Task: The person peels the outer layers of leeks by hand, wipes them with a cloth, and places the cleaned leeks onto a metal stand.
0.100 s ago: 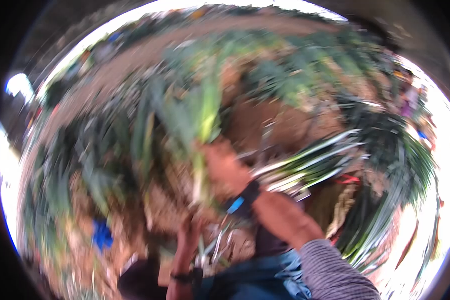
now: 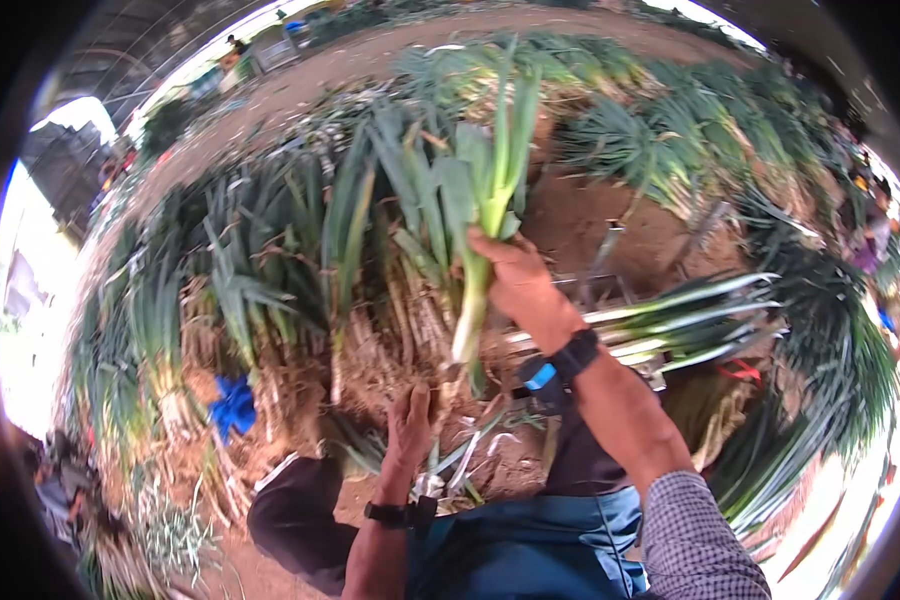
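Observation:
My right hand (image 2: 520, 280) is wrapped round the green upper stalk of a leek (image 2: 473, 310), which stands nearly upright with its white end down. Close to the leek's root end is my left hand (image 2: 408, 425), low and near my knees. Its fingers point up, and whether they hold anything is too small to tell. Behind the held leek and to its left, a long row of leeks (image 2: 345, 250) stands with roots down. Right of my right forearm lies a bundle of trimmed leeks (image 2: 670, 325) with pale stems.
A blue cloth-like item (image 2: 232, 407) lies among the roots at left. Leaf scraps (image 2: 175, 535) cover the ground at lower left. Long green leaves (image 2: 830, 350) are heaped at the right, beside a red strip (image 2: 740, 371). More leeks (image 2: 670, 140) lie farther back.
The view has shifted and become sharper. My right hand still grips the leek, and both hands appear slightly farther right in the picture.

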Demonstrator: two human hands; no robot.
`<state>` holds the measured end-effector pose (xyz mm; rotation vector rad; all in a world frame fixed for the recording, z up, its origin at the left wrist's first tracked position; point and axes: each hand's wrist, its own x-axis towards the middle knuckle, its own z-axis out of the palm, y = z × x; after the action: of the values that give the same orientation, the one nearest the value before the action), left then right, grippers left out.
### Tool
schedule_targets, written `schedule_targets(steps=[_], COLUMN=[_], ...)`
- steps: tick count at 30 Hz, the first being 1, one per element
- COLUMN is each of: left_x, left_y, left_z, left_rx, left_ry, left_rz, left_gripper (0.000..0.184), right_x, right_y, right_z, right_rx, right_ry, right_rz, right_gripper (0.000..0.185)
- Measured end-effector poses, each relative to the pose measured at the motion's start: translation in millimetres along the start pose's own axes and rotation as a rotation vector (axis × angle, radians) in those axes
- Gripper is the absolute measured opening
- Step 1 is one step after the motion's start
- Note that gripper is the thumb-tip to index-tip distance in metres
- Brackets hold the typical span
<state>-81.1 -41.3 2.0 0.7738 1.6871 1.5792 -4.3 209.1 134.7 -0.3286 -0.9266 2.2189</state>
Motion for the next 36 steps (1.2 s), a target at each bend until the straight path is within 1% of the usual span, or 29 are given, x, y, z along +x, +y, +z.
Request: schedule_targets(steps=[1, 2, 3, 4, 5, 7, 9, 10, 11, 12, 14, 15, 16, 17, 18, 19, 20, 21, 22, 23, 25, 26, 29, 32, 33, 36], left_x=[0.7, -15.1, -27.1, -20.8, -15.2, 0.5, 11.9, 15.2, 11.1, 13.5, 17.2, 26.1, 25.6, 28.1, 34.3, 27.3, 30.1, 36.5, 34.5, 27.0, 31.6, 33.1, 12.4, 12.8, 18.0, 25.9], left_y=[14.6, -3.8, -32.4, -37.1, -40.2, -7.2, 17.7, 32.7, 53.4, 60.2, 69.0, 58.6, 53.6, 50.5, 51.0, 67.2, 59.5, 44.5, 54.3, 64.6, 61.1, 59.8, 101.2, 94.1, 82.4, 66.4], left_z=[13.7, 13.3, 7.4, 6.1, -3.7, -15.6, -13.6, -10.6, 1.0, 10.0, 20.9, 16.9, 26.3, 31.9, 37.7, 50.5, 54.8, 54.1, 53.5, 48.4, 48.0, 48.4, 52.5, 48.5, 49.4, 52.6], left_rx=[-0.121, -0.073, 0.159, 0.384, 0.467, 0.636, 0.299, 0.134, 0.193, 0.181, 0.163, 0.248, 0.079, 0.093, 0.103, -0.079, -0.016, 0.051, 0.124, 0.037, -0.216, -0.331, -0.464, -0.297, -0.262, -0.321], left_ry=[0.020, 0.114, 0.195, 0.274, 0.278, 0.281, 0.094, -0.003, 0.003, -0.045, -0.150, -0.247, -0.219, -0.224, -0.221, -0.193, -0.149, -0.093, -0.035, -0.053, -0.020, -0.006, -0.077, -0.151, -0.164, -0.061], left_rz=[-0.062, -0.089, -0.009, 0.115, 0.156, 0.232, 0.123, 0.073, 0.078, 0.053, 0.003, -0.046, -0.009, 0.002, 0.007, 0.030, 0.113, 0.184, 0.253, -0.055, -0.114, -0.153, -0.268, -0.122, -0.046, -0.057], left_gripper=[0.046, 0.047, 0.043, 0.039, 0.042, 0.048, 0.047, 0.048, 0.053, 0.054, 0.055, 0.055, 0.049, 0.046, 0.043, 0.037, 0.038, 0.038, 0.039, 0.040, 0.041, 0.041, 0.036, 0.037, 0.038, 0.036], right_x=[2.8, -12.2, -29.0, -27.3, -27.3, -29.1, -28.4, -26.6, -24.8, -24.9, -26.3, -25.7, -10.3, 5.7, 5.3, 3.7, -22.8, -37.1, -30.3, -25.4, -26.6, -29.0, -30.2, -31.5, -30.8, -34.0], right_y=[-6.5, 0.4, 10.0, 10.5, 12.7, 16.2, 20.2, 25.1, 29.1, 29.8, 34.4, 30.9, 54.3, 77.8, 67.2, 56.2, 30.1, 20.5, 27.7, 33.3, 30.8, 29.8, 29.8, 29.3, 30.8, 30.6], right_z=[0.3, -1.1, -4.8, -6.0, -6.8, -6.8, -5.6, -4.3, -6.8, -6.9, -5.5, -4.9, -32.7, -61.4, -52.3, -42.1, -7.1, 14.7, 9.4, 2.7, 4.6, 5.6, 4.3, 4.3, 6.0, 9.7], right_rx=[-0.020, -0.011, -0.002, -0.028, -0.042, -0.048, -0.039, -0.024, -0.014, -0.005, 0.103, 0.157, -0.050, -0.257, -0.201, -0.144, -0.102, -0.054, 0.055, 0.063, 0.067, 0.076, 0.117, 0.144, 0.155, 0.108], right_ry=[-0.041, -0.043, -0.013, -0.025, -0.017, 0.014, 0.054, 0.038, 0.025, 0.013, 0.027, 0.031, 0.002, 0.001, 0.056, 0.111, 0.146, 0.176, 0.108, 0.062, -0.027, -0.018, -0.002, -0.008, 0.001, 0.034], right_rz=[-0.014, 0.006, 0.027, 0.016, 0.027, 0.070, 0.129, 0.132, 0.133, 0.131, 0.180, 0.187, 0.053, -0.084, -0.084, -0.087, 0.021, 0.146, 0.115, 0.114, 0.117, 0.138, 0.194, 0.226, 0.234, 0.228], right_gripper=[0.027, 0.025, 0.026, 0.027, 0.028, 0.030, 0.033, 0.036, 0.039, 0.041, 0.045, 0.049, 0.051, 0.054, 0.053, 0.053, 0.052, 0.051, 0.050, 0.051, 0.055, 0.055, 0.055, 0.054, 0.053, 0.058])
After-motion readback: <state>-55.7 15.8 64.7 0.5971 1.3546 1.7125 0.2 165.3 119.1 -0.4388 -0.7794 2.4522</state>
